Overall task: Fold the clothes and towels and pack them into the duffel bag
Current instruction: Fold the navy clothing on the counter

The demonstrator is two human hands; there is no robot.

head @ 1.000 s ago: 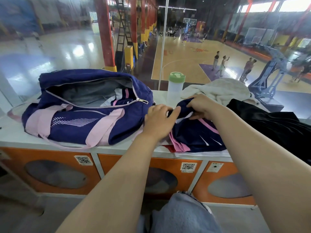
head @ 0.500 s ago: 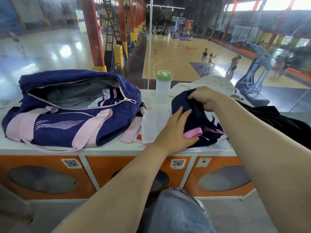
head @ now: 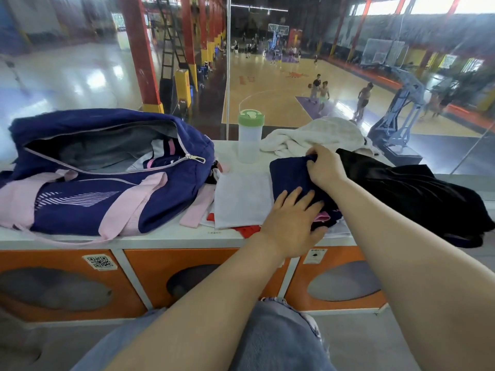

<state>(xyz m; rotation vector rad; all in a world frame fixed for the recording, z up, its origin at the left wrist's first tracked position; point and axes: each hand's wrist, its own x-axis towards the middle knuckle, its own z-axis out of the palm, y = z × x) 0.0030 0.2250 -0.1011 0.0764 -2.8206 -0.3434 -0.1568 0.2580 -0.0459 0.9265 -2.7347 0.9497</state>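
Currently folding: the left hand [head: 290, 223] is lying flat, fingers straight, pressing the navy garment [head: 290, 175] onto the surface [head: 166, 235], while the right hand [head: 325, 164] is pinching its far edge. Garment is sitting right of the open duffel bag [head: 107, 170]. Next move probably calls for finishing the fold, then carrying it left into the bag.

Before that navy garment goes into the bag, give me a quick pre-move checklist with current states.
1. Duffel bag unzipped: ok.
2. Room inside bag: ok, grey lining shows beside a garment already in.
3. Right hand grips navy garment at its far edge: ok.
4. Left hand flat on the garment: ok.
5. Fold finished: cannot tell, hands cover it.
6. Water bottle off the path to the bag: ok, it stands behind.
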